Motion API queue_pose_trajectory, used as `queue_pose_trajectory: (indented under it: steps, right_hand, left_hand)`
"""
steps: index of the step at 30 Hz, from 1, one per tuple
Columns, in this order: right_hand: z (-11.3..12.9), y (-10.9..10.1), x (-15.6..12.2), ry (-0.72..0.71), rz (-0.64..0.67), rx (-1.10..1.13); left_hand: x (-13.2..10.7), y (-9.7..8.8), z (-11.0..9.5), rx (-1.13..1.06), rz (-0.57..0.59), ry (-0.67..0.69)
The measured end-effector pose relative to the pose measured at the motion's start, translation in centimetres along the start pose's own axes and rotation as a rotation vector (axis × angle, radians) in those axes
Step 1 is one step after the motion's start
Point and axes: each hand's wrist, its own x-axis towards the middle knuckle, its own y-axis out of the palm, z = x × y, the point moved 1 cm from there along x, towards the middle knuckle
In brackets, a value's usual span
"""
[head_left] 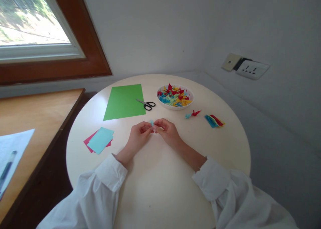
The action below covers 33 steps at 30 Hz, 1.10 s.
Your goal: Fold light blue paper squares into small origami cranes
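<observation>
Between my fingertips, over the middle of the round white table [160, 189], is a small folded piece of light blue paper [151, 122]. My left hand [140, 133] pinches it from the left, and my right hand [167, 130] pinches it from the right. Fingers cover most of the paper, so its exact folded shape is hidden. Beyond my hands lie black-handled scissors [147, 105], partly on a green paper sheet [122, 102]. A light blue folded crane [188, 116] and a red one [196, 113] rest to the right of my right hand.
A white bowl [173, 107] full of colourful paper cranes stands at the back. Several folded strips [214, 121] lie at the right. Light blue paper squares [101, 140] overlap pink paper [89, 140] at the left. A wooden desk [42, 112] and walls border the table.
</observation>
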Motion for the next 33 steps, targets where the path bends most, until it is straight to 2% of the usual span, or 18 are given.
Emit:
queue_pose_trajectory:
  steps: [6, 13, 33]
  right_hand:
    - [0.23, -0.17, 0.04, -0.001, -0.049, -0.051]
    - [0.3, 0.01, -0.03, -0.001, -0.098, -0.006]
    - [0.47, -0.01, -0.1, -0.005, -0.073, 0.01]
  left_hand:
    - [-0.08, 0.08, -0.02, 0.037, 0.028, -0.028]
    - [-0.03, 0.26, 0.04, -0.002, 0.023, -0.049]
    - [-0.01, 0.21, 0.55, -0.078, -0.004, -0.098]
